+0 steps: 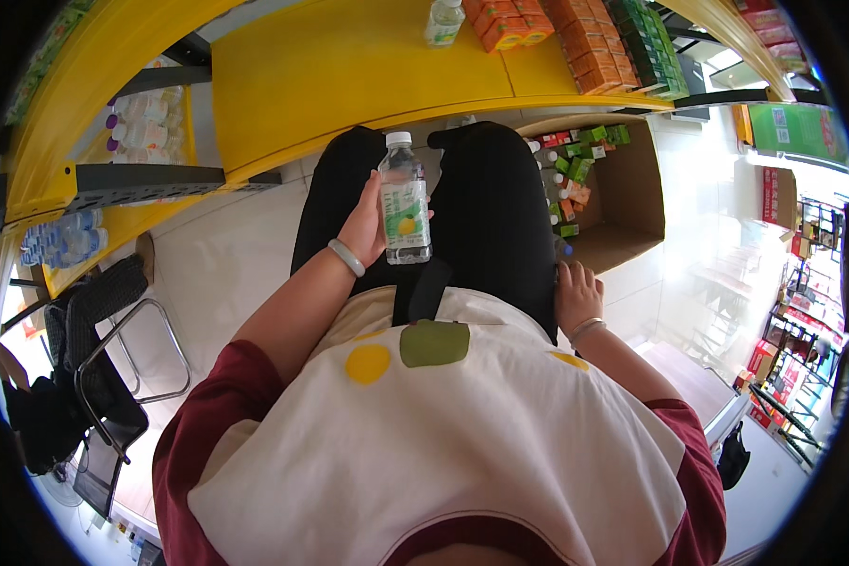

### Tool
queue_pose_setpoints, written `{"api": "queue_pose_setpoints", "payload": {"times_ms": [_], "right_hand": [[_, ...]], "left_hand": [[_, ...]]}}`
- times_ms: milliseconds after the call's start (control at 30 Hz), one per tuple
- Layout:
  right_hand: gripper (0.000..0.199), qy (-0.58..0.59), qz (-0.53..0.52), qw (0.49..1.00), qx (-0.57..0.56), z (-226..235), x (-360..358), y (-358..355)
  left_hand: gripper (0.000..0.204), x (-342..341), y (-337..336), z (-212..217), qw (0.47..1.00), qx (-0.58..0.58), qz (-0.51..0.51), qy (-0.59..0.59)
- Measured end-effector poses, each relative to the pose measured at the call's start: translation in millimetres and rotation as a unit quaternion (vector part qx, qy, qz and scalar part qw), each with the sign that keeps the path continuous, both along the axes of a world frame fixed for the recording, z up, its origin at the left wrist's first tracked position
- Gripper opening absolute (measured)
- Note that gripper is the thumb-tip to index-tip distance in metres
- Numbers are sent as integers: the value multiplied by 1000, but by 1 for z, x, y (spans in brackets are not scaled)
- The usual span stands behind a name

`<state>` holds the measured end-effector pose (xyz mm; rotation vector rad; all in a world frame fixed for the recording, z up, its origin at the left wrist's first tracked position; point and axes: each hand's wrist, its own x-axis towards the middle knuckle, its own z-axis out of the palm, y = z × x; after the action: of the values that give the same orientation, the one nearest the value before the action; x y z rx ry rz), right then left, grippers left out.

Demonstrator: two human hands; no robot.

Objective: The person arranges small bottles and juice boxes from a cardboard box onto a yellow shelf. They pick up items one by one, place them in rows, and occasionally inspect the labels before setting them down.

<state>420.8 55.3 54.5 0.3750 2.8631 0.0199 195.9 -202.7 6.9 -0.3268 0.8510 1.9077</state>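
In my left hand (366, 222) is a clear plastic drink bottle (405, 203) with a white cap and a green-and-white label showing a yellow fruit. My fingers wrap round it, and it stands upright above my lap between my knees. At the outer side of my right thigh, my right hand (578, 297) rests with its fingers loosely stretched forward and nothing visible in them. Just beyond those fingertips lies a dark blue-capped bottle (563, 249), mostly hidden by my leg. A cardboard box (640, 198) to the right of my knee holds several bottles and small green, red and orange drink cartons.
Ahead is a yellow shelf (349, 61) bearing a bottle (443, 24), orange packs (509, 24) and green cartons (646, 52). Side shelves at left hold purple-capped bottles (143, 132) and blue-labelled water bottles (63, 241). A metal-framed chair (113, 358) stands left; stocked racks (792, 321) are far right.
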Motion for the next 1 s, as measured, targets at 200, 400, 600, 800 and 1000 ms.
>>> {"api": "queue_pose_setpoints", "payload": {"times_ms": [200, 400, 600, 800, 1000], "right_hand": [[24, 112, 54, 988, -94, 2, -49, -37], [20, 119, 111, 934, -318, -8, -99, -70], [41, 57, -57, 787, -611, -30, -127, -93], [60, 45, -60, 801, -594, -48, -131, -91], [59, 51, -85, 809, -580, -50, -131, -89]], "left_hand": [[58, 0, -5, 5, 999, -10, -10, 38], [57, 2, -2, 8, 1000, 16, -11, 23], [55, 13, 2, -4, 999, 35, 4, 22], [50, 14, 12, -7, 999, -2, -30, 19], [49, 9, 14, 5, 995, -26, -94, 19]]}}
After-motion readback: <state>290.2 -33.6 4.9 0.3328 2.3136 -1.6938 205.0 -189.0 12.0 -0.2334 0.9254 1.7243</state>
